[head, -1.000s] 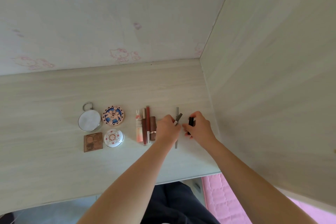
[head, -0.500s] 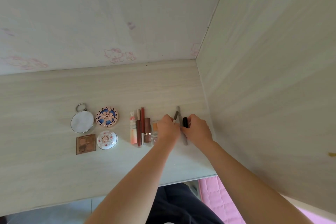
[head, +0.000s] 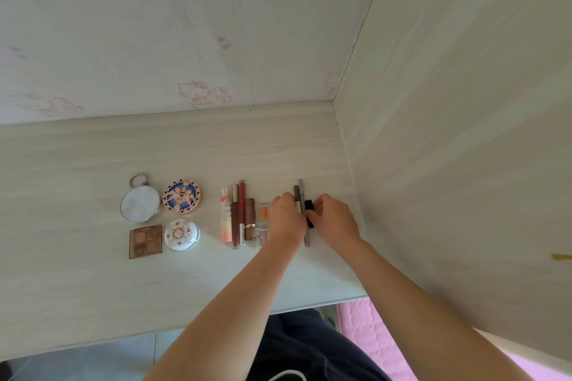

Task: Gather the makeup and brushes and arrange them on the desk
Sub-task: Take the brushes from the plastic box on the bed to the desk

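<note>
Makeup lies in rows on the pale wooden desk (head: 93, 294). At the left are a round mirror (head: 140, 203), a patterned round compact (head: 181, 196), a brown eyeshadow palette (head: 145, 241) and a white compact (head: 182, 234). A pink tube (head: 225, 219), lip pencils (head: 237, 213) and a brown lipstick (head: 250, 219) lie side by side. My left hand (head: 286, 219) holds a thin dark pencil (head: 296, 192) next to a grey pencil (head: 301, 192). My right hand (head: 335, 219) pinches a small black tube (head: 309, 210) just right of them. An orange pan (head: 263, 213) is partly hidden by my left hand.
A wooden side panel (head: 448, 133) rises at the desk's right end, close to my right hand. A back wall (head: 185, 25) with faint pink cartoon prints stands behind. Below the desk's front edge are dark trousers (head: 309, 349) and a pink mat (head: 371, 334).
Both hands have drawn together. The dark pencil has swung upright, parallel to the grey one, and the black tube now sits against the pencils' right side.
</note>
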Tool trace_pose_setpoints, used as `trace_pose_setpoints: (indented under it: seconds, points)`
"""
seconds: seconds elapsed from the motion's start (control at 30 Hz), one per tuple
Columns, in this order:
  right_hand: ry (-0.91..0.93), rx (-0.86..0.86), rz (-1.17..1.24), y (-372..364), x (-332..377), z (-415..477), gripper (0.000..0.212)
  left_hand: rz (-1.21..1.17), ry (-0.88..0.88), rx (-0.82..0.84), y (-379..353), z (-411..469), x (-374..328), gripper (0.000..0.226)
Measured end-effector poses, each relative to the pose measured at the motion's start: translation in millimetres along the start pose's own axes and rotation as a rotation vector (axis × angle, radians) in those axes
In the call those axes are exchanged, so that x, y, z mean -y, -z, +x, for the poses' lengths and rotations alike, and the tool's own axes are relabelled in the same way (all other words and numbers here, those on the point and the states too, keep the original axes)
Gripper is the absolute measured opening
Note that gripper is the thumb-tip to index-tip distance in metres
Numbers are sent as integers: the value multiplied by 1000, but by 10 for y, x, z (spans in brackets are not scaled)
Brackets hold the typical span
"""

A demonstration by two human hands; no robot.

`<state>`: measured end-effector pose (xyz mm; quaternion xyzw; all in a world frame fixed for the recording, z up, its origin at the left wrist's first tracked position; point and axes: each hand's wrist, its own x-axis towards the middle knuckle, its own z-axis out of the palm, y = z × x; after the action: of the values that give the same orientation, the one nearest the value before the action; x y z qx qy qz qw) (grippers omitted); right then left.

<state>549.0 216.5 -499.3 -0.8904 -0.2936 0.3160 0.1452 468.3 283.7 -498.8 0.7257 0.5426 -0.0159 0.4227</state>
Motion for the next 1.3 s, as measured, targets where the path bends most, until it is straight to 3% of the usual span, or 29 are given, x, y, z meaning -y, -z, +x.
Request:
trace_pose_setpoints:
  seconds: [0.3, 0.53, 0.73, 0.97, 1.3]
  points:
    - [25, 26, 13, 61, -11, -61, 26, 38, -67, 9, 115, -23, 92, 34]
    - [98, 52, -74, 143, -21, -258, 36, 209, -282, -4, 342, -128, 177, 35]
    - [129, -36, -191, 79, 40, -571, 33, 461, -565, -11, 492, -233, 402, 36]
    - [104, -219, -220, -295, 108, -1011, 48, 613, -916, -47, 617, -370, 718, 41]
    - [-109, -458, -143, -799, 195, -1842, 52, 705, -1168, 117, 791, -678, 971, 50]
